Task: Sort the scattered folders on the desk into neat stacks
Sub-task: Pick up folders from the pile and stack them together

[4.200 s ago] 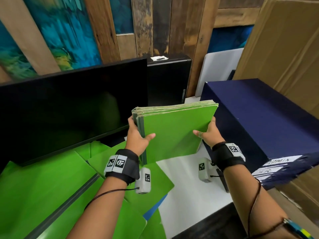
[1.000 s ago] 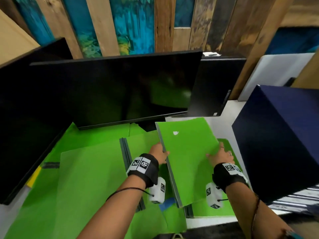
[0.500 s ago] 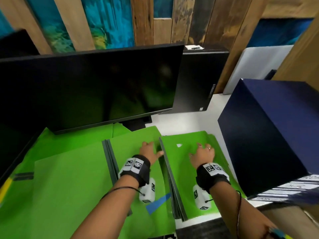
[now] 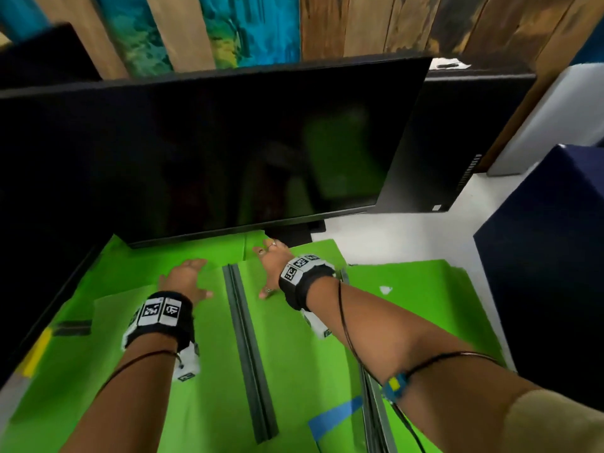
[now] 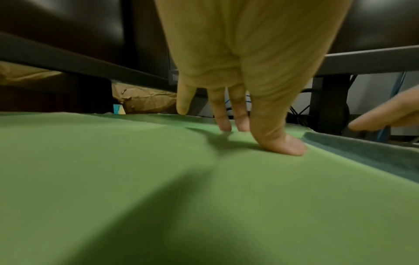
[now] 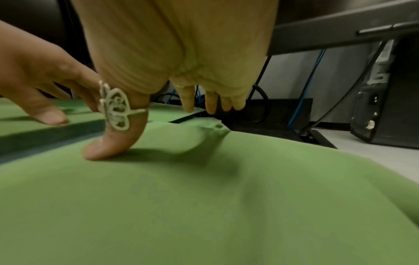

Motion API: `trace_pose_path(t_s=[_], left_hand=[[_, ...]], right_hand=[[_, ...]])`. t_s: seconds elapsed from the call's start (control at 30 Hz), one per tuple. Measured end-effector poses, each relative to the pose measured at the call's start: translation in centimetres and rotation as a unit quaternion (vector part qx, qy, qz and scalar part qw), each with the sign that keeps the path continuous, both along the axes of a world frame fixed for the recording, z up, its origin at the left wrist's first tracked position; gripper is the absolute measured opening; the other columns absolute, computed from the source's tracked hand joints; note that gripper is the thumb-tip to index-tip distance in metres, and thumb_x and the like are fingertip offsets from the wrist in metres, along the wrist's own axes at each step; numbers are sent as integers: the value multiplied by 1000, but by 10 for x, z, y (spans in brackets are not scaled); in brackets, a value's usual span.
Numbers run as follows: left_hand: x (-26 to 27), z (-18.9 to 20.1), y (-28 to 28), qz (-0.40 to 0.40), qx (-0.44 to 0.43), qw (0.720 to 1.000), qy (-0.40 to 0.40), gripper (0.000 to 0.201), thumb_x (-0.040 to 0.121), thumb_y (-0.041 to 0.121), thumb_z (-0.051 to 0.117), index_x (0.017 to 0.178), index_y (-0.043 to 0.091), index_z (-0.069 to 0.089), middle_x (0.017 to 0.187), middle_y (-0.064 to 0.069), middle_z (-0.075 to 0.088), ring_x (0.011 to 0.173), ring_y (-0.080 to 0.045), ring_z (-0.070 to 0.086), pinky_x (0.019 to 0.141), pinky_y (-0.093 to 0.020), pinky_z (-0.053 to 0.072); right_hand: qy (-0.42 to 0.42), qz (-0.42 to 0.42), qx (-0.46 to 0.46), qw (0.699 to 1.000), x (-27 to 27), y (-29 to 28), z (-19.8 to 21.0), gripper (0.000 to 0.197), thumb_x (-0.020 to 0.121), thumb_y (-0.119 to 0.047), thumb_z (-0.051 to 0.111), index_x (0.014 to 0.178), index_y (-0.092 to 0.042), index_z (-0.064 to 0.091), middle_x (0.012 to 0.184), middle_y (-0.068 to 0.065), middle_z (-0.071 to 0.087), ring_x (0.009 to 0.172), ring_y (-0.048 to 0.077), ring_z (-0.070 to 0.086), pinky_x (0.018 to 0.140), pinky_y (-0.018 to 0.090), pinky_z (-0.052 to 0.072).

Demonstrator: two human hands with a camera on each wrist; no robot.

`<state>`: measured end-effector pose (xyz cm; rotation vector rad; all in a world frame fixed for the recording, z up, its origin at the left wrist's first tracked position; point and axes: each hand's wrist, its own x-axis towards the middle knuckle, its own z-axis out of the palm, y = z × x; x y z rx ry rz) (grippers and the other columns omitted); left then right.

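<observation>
Pressing down flat, the left hand [image 4: 184, 279] has its fingers spread and straight on the left folder [image 4: 163, 354], thumb [image 5: 281, 143] planted on the green cover, holding nothing. Right beside it, the right hand [image 4: 273, 266] lies just as flat and splayed on the middle folder [image 4: 294, 354], its ringed thumb [image 6: 115, 139] pushing into the cover while the fingertips reach the far edge; nothing is gripped there either. Between the two hands runs a dark spine [image 4: 248, 354], dividing the two folders. Off to the right sits a third folder [image 4: 418, 305], green too, with a small white mark on its cover. A strip of blue tape [image 4: 333, 416] shows near the front edge. More green sheets spread out to the left. Behind everything looms the dark monitor [image 4: 212, 152], its lower edge just past the fingers, and a navy box [image 4: 549, 256] stands on the white surface [image 4: 392, 233] at the right.
</observation>
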<state>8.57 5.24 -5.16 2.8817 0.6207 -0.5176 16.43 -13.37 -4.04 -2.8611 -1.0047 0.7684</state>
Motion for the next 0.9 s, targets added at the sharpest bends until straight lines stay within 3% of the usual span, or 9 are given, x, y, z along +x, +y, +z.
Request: trace_pose_path(t_s=[0.17,0.33,0.5,0.53,0.63,0.7,0.77,0.83,0.9], left_hand=[[-17,13,-7,18,-7,999,-28,71,77,23,73,139,22,38,140,-13,43,134,-31,35,112,-51,29],[-43,58,-17,20,-152,973,-171,55,75,11,72,126,13,51,135,-12,45,128,-29,43,113,-42,30],[-70,99,-42,46,-183,963,-194,76,84,19,64,146,22,21,153,-15,20,138,-30,30,115,-41,26],[-74,108,-47,51,-166,965,-199,73,87,23,60,147,17,18,149,-20,29,133,-29,39,112,-38,30],[-84,142,-61,36,-174,948,-262,63,93,45,41,143,8,33,105,-24,65,89,-23,62,85,-31,44],[-97,169,-74,2,-285,908,-308,87,78,76,27,135,13,46,110,-18,67,103,-23,63,93,-30,48],[-109,191,-88,-61,-330,891,-306,94,66,83,23,125,16,54,108,3,67,102,0,61,90,-19,48],[-114,204,-98,-101,-305,894,-311,50,77,68,38,96,27,59,80,18,63,74,16,58,67,-5,44],[-115,211,-99,-108,-271,889,-353,28,91,40,49,69,23,52,58,12,51,53,3,52,56,-13,38]], right_hand=[[35,-1,-7,999,13,0,-17,117,58,-55,80,150,-17,18,158,13,-1,145,34,-13,120,48,2],[78,-19,181,980,-4,-15,16,108,52,-34,88,139,-6,30,146,12,28,139,28,23,119,36,17],[75,-12,335,939,-27,-35,61,101,47,-26,91,130,-5,36,148,6,26,138,24,26,118,36,22],[62,-8,363,930,-31,-37,70,101,46,-26,91,128,-3,37,147,6,26,137,22,27,118,35,22],[61,-18,472,879,-43,-39,99,105,44,-21,92,131,-4,35,143,4,32,132,17,33,114,31,27],[75,-23,539,839,-53,-37,116,110,42,-26,91,134,-7,33,134,0,37,129,15,37,112,32,30],[73,-8,585,808,-62,-33,126,112,40,-36,90,132,-12,31,133,-1,37,129,16,38,113,34,31],[70,-12,612,788,-70,-28,129,108,49,-31,86,134,-18,22,140,3,32,136,13,31,116,27,26],[88,-91,638,759,-77,-28,125,115,57,-17,86,143,-19,9,150,10,22,141,11,20,116,21,21]])
